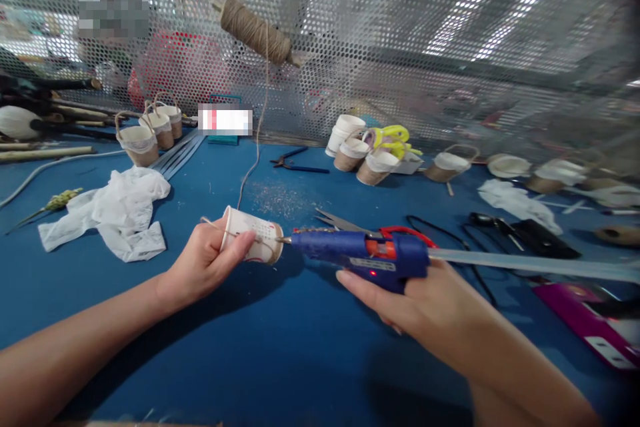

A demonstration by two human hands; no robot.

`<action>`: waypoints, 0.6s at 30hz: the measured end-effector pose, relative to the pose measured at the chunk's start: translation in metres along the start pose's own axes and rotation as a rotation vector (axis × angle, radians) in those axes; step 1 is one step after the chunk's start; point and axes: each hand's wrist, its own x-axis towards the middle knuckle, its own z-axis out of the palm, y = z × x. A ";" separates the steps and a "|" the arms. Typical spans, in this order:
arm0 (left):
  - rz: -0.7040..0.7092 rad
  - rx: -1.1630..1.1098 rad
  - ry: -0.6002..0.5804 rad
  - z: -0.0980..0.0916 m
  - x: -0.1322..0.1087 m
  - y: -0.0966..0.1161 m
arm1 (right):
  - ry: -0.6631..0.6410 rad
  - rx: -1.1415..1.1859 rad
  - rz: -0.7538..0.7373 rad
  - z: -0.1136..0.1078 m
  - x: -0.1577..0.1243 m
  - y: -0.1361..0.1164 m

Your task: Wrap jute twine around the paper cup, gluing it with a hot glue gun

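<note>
My left hand (205,260) is closed around a white paper cup (253,233) tipped on its side, its base facing right. Twine (259,127) runs down from a spool (256,30) on the mesh to this cup, and a strand lies across the cup's side under my thumb. A band of brown twine circles the cup near its base. My right hand (400,300) grips a blue hot glue gun (350,250) with a red light lit on its body. The nozzle is at the base end of the cup; whether it touches cannot be seen. A long translucent glue stick (525,261) sticks out of the gun's back.
Twine-wrapped cups with handles (140,145) stand back left, near white lace (125,210). Pliers (300,163) lie behind the cup, and red-handled scissors (345,220) behind the gun. More cups (377,168), black cords and a purple power strip (580,320) are right. Metal mesh (350,27) rises behind.
</note>
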 end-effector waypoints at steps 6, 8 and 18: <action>0.148 -0.020 -0.034 -0.001 -0.001 0.003 | -0.120 0.078 0.153 -0.003 0.002 0.001; 0.188 -0.013 -0.041 -0.001 -0.001 0.005 | -0.143 0.090 0.169 -0.004 0.003 0.001; 0.226 0.023 -0.029 -0.001 0.000 0.004 | -0.148 0.092 0.161 -0.004 0.002 0.002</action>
